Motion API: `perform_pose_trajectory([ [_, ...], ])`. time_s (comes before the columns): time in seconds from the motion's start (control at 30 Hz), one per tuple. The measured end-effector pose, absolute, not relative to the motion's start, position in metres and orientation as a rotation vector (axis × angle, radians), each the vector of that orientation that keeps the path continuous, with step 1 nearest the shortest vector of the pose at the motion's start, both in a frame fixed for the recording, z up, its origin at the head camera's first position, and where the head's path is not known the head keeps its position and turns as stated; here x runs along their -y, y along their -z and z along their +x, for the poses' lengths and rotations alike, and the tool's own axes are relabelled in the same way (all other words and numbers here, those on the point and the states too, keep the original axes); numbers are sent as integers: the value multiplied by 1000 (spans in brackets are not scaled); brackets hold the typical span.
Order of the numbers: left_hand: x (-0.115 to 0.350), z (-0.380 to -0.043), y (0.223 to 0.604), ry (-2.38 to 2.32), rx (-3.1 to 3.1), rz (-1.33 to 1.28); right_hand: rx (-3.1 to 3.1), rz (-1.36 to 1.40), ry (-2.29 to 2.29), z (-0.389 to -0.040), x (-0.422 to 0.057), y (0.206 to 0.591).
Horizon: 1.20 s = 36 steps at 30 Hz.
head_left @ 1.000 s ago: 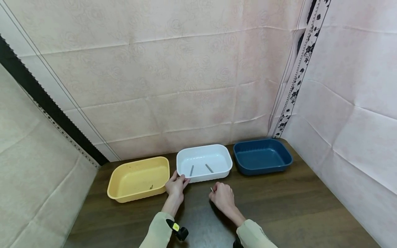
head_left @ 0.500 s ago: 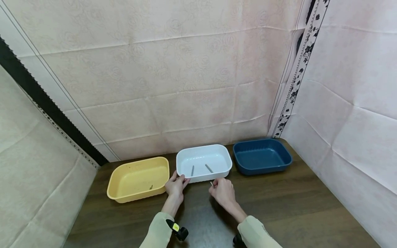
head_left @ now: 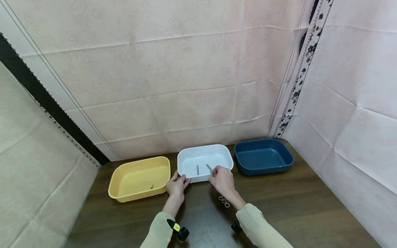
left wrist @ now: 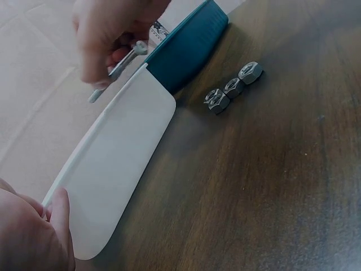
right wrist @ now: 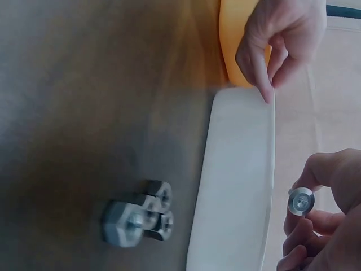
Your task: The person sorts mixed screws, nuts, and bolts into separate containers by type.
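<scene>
My left hand (head_left: 175, 187) pinches the front left rim of the white tray (head_left: 198, 156), thumb against its outer wall. Over the same tray's front rim, my right hand (head_left: 223, 182) holds a metal bolt (left wrist: 121, 69) between thumb and fingers; its round recessed head (right wrist: 302, 201) faces the right wrist camera. A thin grey bolt (head_left: 197, 169) lies inside the white tray. Another grey shaft (head_left: 209, 167) shows at my right fingertips; whether it is the held bolt or one lying in the tray, I cannot tell. Several hex nuts (left wrist: 233, 87) sit together on the table below my right wrist.
A yellow tray (head_left: 139, 165) stands at the left, holding small dark pieces (head_left: 152, 187). To the right of the white tray is a dark blue tray (head_left: 263, 156). Pale cloth walls (head_left: 186, 86) rise behind and beside the wooden table (head_left: 294, 199).
My right hand has moved forward and up from the table to the white tray's front rim, uncovering the nuts. A bolt in the tray has shifted right. My left hand stays put.
</scene>
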<state>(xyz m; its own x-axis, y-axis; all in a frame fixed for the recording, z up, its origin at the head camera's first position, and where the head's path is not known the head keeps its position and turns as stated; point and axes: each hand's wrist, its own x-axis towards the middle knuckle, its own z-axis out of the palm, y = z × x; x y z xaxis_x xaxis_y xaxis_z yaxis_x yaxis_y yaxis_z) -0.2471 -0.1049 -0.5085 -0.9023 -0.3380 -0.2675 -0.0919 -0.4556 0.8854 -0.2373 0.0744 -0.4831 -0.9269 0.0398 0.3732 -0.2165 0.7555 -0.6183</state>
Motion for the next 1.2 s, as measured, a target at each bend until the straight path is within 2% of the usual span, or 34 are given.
perform_pose_trajectory([
  [0.73, 102, -247, 511, 2472, 1568, 614, 2622, 159, -859, -298, -62, 473],
  [1.2, 105, -248, 513, 2479, 1547, 606, 2717, 188, -807, -315, -46, 482],
])
